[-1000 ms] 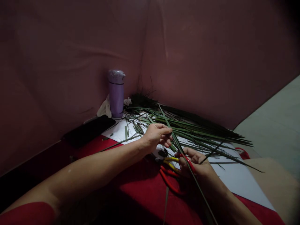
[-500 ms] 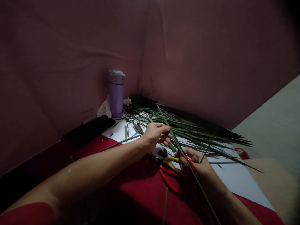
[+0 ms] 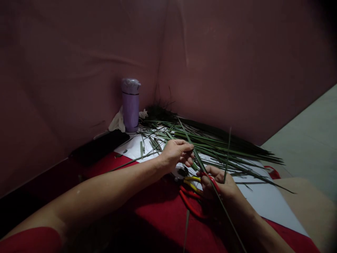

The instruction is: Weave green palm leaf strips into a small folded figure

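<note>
My left hand (image 3: pixel 175 153) pinches a long green leaf strip (image 3: pixel 196 158) that slants from the leaf pile down toward me. My right hand (image 3: pixel 219 184) is closed round red-handled scissors (image 3: pixel 210 181) held against the same strip, and a thin green sliver (image 3: pixel 228 154) rises almost upright from its fingers. Beneath the hands, yellow-handled pliers (image 3: pixel 191 182) and red-handled pliers (image 3: pixel 189 202) lie on the red cloth (image 3: pixel 158 214).
A heap of long green leaves (image 3: pixel 218 146) lies on white paper (image 3: pixel 265 200) along the pink wall. A purple flask (image 3: pixel 130 104), a crumpled white tissue (image 3: pixel 117 121) and a black phone (image 3: pixel 100 146) sit in the corner at left. Pale floor (image 3: pixel 313 140) lies at right.
The thin sliver at my right hand has swung from lying out to the right up to nearly vertical. Both hands have kept their places on the strip.
</note>
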A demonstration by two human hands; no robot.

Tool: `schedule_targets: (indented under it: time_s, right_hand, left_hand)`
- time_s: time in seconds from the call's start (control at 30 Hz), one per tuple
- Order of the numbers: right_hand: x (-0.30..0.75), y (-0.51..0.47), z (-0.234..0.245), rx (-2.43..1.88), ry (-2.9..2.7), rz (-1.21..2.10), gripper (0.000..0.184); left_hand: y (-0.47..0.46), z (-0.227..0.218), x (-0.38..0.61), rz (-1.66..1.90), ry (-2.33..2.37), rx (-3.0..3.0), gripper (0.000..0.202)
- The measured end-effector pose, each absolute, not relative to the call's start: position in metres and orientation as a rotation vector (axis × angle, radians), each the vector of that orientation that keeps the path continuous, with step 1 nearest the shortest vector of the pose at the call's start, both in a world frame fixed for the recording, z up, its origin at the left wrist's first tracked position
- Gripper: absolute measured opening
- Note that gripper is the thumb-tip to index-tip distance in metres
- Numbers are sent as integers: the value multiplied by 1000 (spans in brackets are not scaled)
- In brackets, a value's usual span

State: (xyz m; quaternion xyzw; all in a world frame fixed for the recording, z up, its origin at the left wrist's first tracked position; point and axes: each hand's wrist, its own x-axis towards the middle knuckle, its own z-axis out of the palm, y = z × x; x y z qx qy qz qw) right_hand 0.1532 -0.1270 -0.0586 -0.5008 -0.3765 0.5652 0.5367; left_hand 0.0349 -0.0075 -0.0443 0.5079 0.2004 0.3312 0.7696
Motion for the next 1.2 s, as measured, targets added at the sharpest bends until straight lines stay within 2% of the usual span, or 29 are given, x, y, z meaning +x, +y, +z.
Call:
schedule_targets:
  time_s: [0.27, 1.2]
  right_hand:
    - [153, -126, -59, -1227, -849, 1286, 34]
    - [155, -124, -62, -1182, -881, 1310, 32]
  left_hand:
    - [-6, -45, 35, 711, 430, 1091, 14]
    - [-4, -48, 37, 730, 449, 1100, 12]
